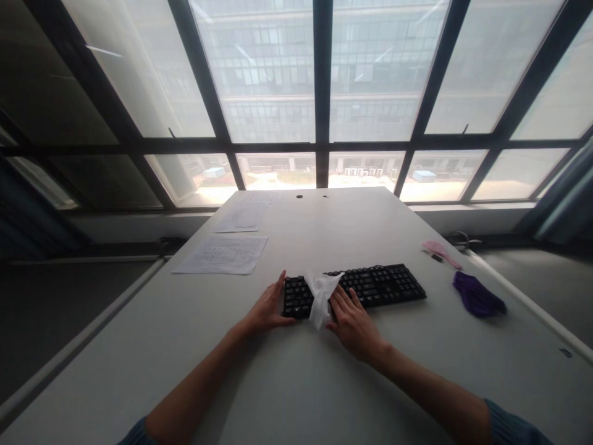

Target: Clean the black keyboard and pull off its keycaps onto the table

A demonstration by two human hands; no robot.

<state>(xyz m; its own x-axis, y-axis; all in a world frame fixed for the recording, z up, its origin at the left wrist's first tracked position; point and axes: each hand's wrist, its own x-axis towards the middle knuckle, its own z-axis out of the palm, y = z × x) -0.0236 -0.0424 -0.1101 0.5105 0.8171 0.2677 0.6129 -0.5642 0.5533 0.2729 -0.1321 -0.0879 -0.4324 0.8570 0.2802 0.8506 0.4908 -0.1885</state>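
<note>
A black keyboard lies on the white table, slightly askew, its right end a little farther from me. My left hand grips the keyboard's left end, with the thumb at the near edge and the fingers at the far side. Over the left part of the keys lies a crumpled white tissue. My right hand holds this tissue against the keys, its fingers resting on the keyboard and the thumb near the front edge. The fingertips of the right hand are partly covered by the tissue.
Printed sheets lie at the left of the table. Toward the right edge are a purple cloth-like item, a pink item and a dark pen-like object. Large windows stand beyond the far edge.
</note>
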